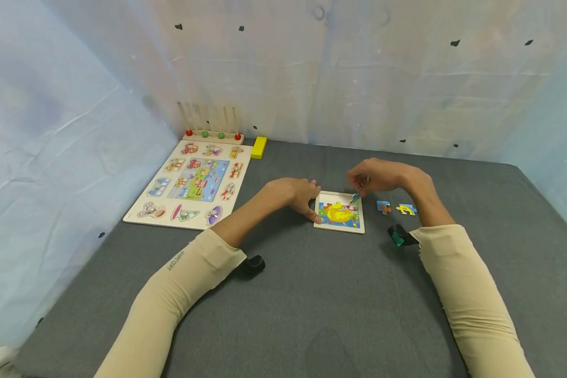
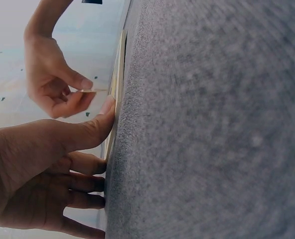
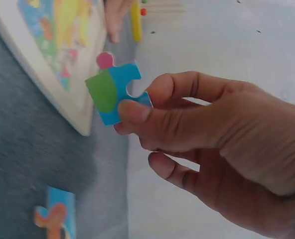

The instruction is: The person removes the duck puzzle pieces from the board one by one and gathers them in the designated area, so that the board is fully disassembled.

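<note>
A small framed jigsaw puzzle [image 1: 340, 229] with a yellow picture lies on the grey table in the head view. At its left edge is my left hand [image 1: 301, 198]; the thumb [image 2: 106, 113] presses on the frame while the other fingers extend to the tabletop. My right hand [image 1: 377, 175] is over the frame's upper right side. Between its thumb and fingers it pinches a jigsaw piece [image 3: 110, 92], blue and green with a pink knob, tilted above the board. Two loose jigsaw pieces, one brown and blue [image 1: 384, 207] and one yellow and blue [image 1: 406, 209], lie right of the frame.
A large wooden peg puzzle board [image 1: 163, 221] lies at the left. Behind it stands a rack of rods [image 1: 212, 138] with red and green beads. A yellow block [image 1: 259, 147] sits beside them. Fabric walls border the table's back and left.
</note>
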The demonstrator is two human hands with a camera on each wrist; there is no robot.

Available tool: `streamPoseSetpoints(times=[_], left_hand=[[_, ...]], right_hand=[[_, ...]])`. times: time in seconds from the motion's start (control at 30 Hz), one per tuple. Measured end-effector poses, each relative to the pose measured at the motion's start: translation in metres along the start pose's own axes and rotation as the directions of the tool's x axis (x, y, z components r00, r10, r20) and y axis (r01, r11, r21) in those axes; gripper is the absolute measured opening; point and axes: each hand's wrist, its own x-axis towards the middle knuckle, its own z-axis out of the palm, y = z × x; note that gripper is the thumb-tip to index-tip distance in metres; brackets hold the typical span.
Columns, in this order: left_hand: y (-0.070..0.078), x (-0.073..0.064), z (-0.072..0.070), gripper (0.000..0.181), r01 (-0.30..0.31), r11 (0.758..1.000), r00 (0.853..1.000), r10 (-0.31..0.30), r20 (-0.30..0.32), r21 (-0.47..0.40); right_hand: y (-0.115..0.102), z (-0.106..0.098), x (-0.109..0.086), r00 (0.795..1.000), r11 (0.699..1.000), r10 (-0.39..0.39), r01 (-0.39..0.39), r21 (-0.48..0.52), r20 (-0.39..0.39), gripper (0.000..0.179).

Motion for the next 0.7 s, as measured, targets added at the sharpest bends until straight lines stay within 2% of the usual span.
streamPoseSetpoints(times=[0.17, 0.33, 0.43, 0.57, 0.7], left_hand=[[-0.001, 0.0, -0.001, 0.106, -0.008, 1.0, 1.0, 0.008, 0.003, -0.002], [-0.002, 0.001, 0.0, 0.106, -0.017, 1.0, 1.0, 0.017, 0.003, 0.01], [-0.001, 0.002, 0.0, 0.106, -0.016, 1.0, 1.0, 0.016, 0.0, 0.013], [-0.001, 0.002, 0.0, 0.107, -0.011, 1.0, 1.0, 0.011, -0.002, 0.015], [-0.001, 0.001, -0.001, 0.106, -0.013, 1.0, 1.0, 0.013, -0.001, 0.006]], right_hand=[[0.001, -0.01, -0.016, 0.997, 0.998, 0.049, -0.046, 0.048, -0.065, 0.014], [0.006, -0.022, -0.041, 0.986, 0.98, 0.133, -0.116, 0.163, -0.103, 0.008], [0.012, -0.028, -0.062, 0.974, 0.962, 0.207, -0.186, 0.198, -0.092, 0.007], [0.024, -0.032, -0.09, 0.955, 0.941, 0.291, -0.274, 0.197, -0.062, 0.011], [0.041, -0.032, -0.109, 0.937, 0.92, 0.35, -0.343, 0.189, 0.0, 0.012]])
